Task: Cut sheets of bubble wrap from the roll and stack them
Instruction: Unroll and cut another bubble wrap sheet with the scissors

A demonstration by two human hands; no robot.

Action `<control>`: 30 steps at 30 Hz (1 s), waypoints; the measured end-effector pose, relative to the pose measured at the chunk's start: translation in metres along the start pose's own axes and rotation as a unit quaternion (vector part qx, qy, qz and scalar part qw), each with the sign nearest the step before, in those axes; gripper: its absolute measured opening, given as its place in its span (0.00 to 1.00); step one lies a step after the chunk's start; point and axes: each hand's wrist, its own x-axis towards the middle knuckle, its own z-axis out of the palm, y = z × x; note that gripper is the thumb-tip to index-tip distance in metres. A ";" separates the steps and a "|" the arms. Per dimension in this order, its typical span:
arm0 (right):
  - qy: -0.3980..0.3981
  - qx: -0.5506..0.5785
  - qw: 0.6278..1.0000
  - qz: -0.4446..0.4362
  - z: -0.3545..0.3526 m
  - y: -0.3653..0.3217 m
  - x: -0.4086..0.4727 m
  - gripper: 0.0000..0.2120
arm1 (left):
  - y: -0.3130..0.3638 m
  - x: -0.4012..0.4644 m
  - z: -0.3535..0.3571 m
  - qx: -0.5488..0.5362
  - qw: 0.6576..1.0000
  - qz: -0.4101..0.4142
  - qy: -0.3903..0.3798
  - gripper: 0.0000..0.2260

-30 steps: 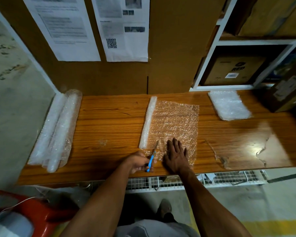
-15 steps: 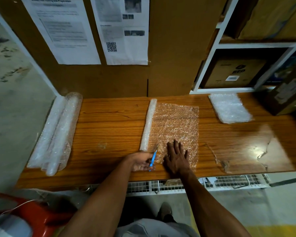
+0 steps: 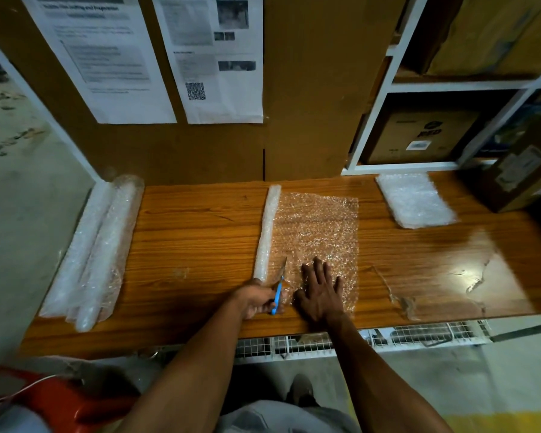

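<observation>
Cut in progress at the near edge of the unrolled sheet (image 3: 317, 232). Scissors (image 3: 279, 287) are gripped in the left hand (image 3: 258, 300), fingers curled round the blue handles; blades point away from the body, just right of the roll (image 3: 267, 232). Whether the blades are apart or closed can't be told.

The right hand (image 3: 320, 292) is laid flat on the sheet, fingers straight and spread, pressing it to the worktop (image 3: 200, 239) just beside the cut line.

To do it well: the film should be kept taut by the flat hand, the cut run parallel to the roll — long strokes, blades not fully closed, so the edge isn't snagged. Pressing fingers are best kept clear of the blade path.

The finished stack (image 3: 414, 200) is at the far right, well apart from both hands — the cut sheet is judged to go there.
</observation>
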 end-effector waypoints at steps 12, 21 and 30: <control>0.056 0.039 0.998 -0.008 -0.012 0.004 0.020 0.30 | 0.025 -0.005 0.000 -0.020 0.995 -0.066 -0.079 0.05; 0.003 0.032 0.999 -0.032 -0.018 0.017 0.028 0.49 | 0.035 -0.003 0.001 -0.029 0.990 -0.080 -0.113 0.20; -0.019 -0.010 0.999 -0.037 -0.024 0.020 0.029 0.48 | 0.030 0.007 0.011 -0.038 0.998 -0.039 -0.045 0.08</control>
